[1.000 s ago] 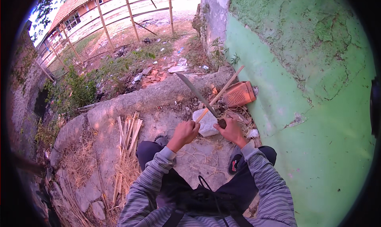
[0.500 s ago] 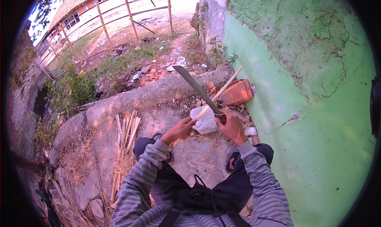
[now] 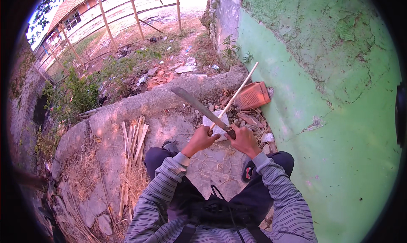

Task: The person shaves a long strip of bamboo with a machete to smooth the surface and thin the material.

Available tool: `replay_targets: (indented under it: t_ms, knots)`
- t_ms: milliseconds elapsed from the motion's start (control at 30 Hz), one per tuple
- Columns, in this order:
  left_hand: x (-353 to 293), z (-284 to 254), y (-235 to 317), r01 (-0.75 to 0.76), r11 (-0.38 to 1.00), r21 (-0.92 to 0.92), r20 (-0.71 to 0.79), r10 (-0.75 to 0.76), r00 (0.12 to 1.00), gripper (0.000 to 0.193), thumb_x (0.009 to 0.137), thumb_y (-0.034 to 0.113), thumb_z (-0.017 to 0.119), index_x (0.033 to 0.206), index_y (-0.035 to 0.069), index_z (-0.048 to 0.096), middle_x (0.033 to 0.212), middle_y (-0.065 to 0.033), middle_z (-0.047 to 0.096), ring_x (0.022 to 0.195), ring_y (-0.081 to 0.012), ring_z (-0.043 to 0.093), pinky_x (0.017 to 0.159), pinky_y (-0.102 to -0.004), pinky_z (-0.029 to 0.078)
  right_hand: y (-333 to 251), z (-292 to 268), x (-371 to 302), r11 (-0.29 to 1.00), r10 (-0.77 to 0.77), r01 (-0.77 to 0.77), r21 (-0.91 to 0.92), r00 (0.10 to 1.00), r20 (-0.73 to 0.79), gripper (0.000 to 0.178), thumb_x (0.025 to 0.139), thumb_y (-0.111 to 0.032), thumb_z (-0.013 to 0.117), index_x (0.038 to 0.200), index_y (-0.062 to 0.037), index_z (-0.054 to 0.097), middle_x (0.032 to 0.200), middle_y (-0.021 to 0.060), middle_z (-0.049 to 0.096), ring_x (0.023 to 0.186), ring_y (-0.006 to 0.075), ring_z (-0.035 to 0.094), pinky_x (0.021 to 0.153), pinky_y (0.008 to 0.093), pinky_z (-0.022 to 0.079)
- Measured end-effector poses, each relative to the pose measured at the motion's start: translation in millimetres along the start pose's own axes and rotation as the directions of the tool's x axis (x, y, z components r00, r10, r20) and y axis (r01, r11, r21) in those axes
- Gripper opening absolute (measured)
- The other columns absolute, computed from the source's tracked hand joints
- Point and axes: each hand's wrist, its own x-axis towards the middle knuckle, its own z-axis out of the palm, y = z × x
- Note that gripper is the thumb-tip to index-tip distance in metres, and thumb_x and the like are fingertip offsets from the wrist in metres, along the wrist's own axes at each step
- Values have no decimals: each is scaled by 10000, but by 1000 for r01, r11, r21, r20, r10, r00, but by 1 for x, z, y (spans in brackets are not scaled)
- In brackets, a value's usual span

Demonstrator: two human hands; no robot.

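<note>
The left hand has its grip curled round the near end of a slim pale wooden stick, which runs out toward one o'clock. The right hand is wrapped about the handle of a machete, its blade pointing to ten o'clock and crossing the stick just ahead of the fingers; whether edge and wood touch I cannot tell. Below the crossing sits a white block; pale split strips lie at nine o'clock from the left hand.

To handle this well, I would keep the edge at a shallow angle, strokes light and directed away from the left fingers — they look close to the blade — and the stick steady. A dark shoe at six o'clock from the right hand bears a red mark — no readable lettering shows anywhere.
</note>
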Motion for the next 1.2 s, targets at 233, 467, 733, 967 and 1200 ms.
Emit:
replay_targets:
  t_ms: [233,467,733,967,1200]
  knots:
    - [-5,-2,4,-51,998,-34,43,53,998,489,838,257,806,672,-2,426,593,-64,409,592,-144,383,533,-427,335,-11,10,9,998,39,-39,42,999,-9,376,911,-381,739,1078,-50,677,773,224,718,736,424,726,640,542,571]
    - [-2,4,-16,-100,993,-57,29,102,994,376,829,150,756,689,-21,452,594,-70,414,601,-140,394,542,-428,350,-11,12,18,997,45,-44,60,999,-16,381,906,-394,739,1061,-50,682,752,215,714,738,432,722,648,543,578]
    - [-6,5,-15,-94,991,-98,63,100,993,401,873,173,781,695,-10,471,607,5,370,619,-106,359,534,-390,332,-2,15,24,996,88,-86,38,993,-74,296,857,-286,719,1060,-71,723,776,243,713,749,437,722,667,536,587]
    - [-4,3,-23,-88,993,-83,56,93,994,423,877,179,775,690,-15,449,605,-47,375,612,-133,344,535,-404,334,-14,19,12,999,52,-52,2,999,-11,256,847,-251,700,1058,-107,709,759,223,711,764,443,721,687,552,584]
    - [-5,6,-22,-127,989,-80,24,130,991,483,845,186,775,671,-12,371,579,-162,385,580,-234,329,542,-462,361,1,12,24,990,133,-128,52,986,-102,316,828,-289,740,1092,-116,750,789,233,720,772,442,724,704,540,593]
